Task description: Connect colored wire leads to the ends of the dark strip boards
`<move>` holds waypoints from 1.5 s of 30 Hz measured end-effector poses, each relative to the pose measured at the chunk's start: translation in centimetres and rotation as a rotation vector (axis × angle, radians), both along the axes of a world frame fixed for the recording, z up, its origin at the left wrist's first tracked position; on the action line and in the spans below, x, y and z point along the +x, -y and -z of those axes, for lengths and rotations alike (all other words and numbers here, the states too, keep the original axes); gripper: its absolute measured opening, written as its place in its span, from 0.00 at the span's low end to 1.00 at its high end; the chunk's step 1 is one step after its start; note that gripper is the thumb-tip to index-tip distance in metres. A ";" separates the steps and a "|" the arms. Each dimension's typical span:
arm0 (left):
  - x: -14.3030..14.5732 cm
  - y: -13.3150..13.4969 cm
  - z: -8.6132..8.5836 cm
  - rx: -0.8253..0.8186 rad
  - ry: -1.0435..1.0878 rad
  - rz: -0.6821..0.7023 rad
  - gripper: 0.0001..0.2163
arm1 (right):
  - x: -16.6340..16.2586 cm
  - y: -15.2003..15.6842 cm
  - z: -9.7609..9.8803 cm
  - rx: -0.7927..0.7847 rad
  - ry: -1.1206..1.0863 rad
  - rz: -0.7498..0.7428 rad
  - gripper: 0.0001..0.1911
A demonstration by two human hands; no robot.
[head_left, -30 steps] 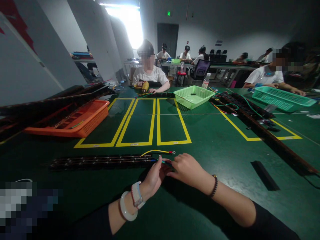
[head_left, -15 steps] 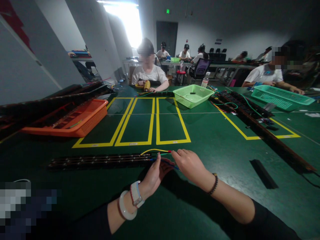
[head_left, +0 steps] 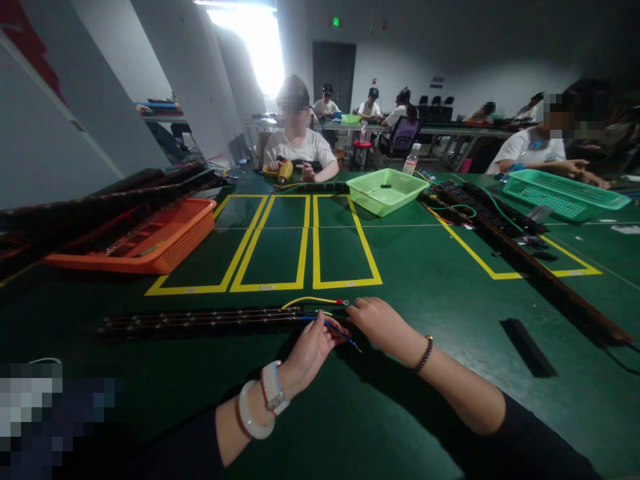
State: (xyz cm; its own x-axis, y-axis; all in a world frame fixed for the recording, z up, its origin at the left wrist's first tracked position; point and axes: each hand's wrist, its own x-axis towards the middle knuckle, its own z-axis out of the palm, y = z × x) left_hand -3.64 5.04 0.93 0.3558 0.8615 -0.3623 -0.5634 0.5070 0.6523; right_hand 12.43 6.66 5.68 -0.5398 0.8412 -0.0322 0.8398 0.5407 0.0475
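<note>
A long black strip (head_left: 200, 322) with thin metal rods along it lies across the green table in front of me. From its right end come a yellow wire (head_left: 313, 299) with a red-sleeved ring terminal, a short green wire (head_left: 326, 313) and a blue wire (head_left: 345, 332) with a bare tip. My left hand (head_left: 316, 347) is closed at that end, its thumb pressing the blue wire against the fingers. Just right of the ring terminal, my right hand (head_left: 377, 323) is closed with fingertips bent down; whatever they hold is hidden.
Beyond the strip are yellow tape outlines (head_left: 266, 289). An orange basket (head_left: 187, 237) stands left under dark strips, a light green basket (head_left: 385, 193) farther back. A black piece (head_left: 528, 348) and a long dark strip (head_left: 560, 287) lie right. Co-workers sit opposite, one with a yellow tool (head_left: 285, 173).
My right hand has come off the yellow wire's end, so the ring terminal shows. The blue wire's bare tip now points down to the right. My left hand has turned slightly.
</note>
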 end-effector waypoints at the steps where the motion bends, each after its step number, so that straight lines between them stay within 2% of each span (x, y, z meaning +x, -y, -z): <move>1: 0.0 0.0 0.1 -0.006 0.011 -0.001 0.11 | 0.0 0.2 -0.5 0.036 -0.018 0.012 0.07; 3: 0.0 -0.1 0.4 -0.021 0.034 -0.021 0.11 | -0.2 0.9 -1.5 0.069 -0.069 0.005 0.10; 5: 0.0 -0.1 0.8 -0.039 0.037 -0.038 0.12 | -0.5 1.9 -2.1 0.036 -0.109 -0.038 0.14; 8: 0.0 -0.2 1.0 -0.054 0.017 -0.039 0.12 | -1.0 3.1 -2.2 -0.022 -0.089 -0.082 0.20; 12: -0.1 -0.2 0.8 -0.028 0.020 -0.028 0.13 | -1.3 3.6 -1.6 -0.039 0.014 -0.094 0.16; 16: 0.0 -0.1 0.5 0.000 0.013 -0.004 0.13 | -0.8 3.0 -2.1 -0.022 0.025 -0.072 0.12; 20: 0.0 0.1 0.1 0.015 -0.038 0.130 0.12 | -0.2 2.1 -2.3 0.029 -0.024 -0.036 0.09; 26: -0.2 0.5 -0.2 0.158 -0.111 0.317 0.10 | 0.2 1.0 -0.1 -0.126 -0.071 -0.130 0.07; 30: -0.3 0.5 -0.2 0.199 -0.142 0.352 0.11 | 0.4 0.3 1.1 -0.225 -0.098 -0.129 0.09; 34: -0.4 0.5 -0.9 0.220 -0.180 0.389 0.11 | 1.2 -0.6 0.7 -0.279 -0.191 -0.107 0.10; 40: -0.5 0.5 -1.4 0.222 -0.199 0.389 0.12 | 2.7 -2.4 0.3 -0.242 -0.478 0.064 0.11; 45: -0.4 0.5 -1.1 0.237 -0.195 0.375 0.11 | 2.8 -3.2 1.4 -0.223 -0.591 0.096 0.09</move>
State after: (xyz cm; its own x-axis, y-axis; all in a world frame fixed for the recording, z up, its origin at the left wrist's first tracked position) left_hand -4.06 4.57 2.04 0.6030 0.7534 -0.2622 -0.2261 0.4766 0.8495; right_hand 15.27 9.88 4.32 -0.4428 0.8940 0.0680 0.7348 0.4053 -0.5439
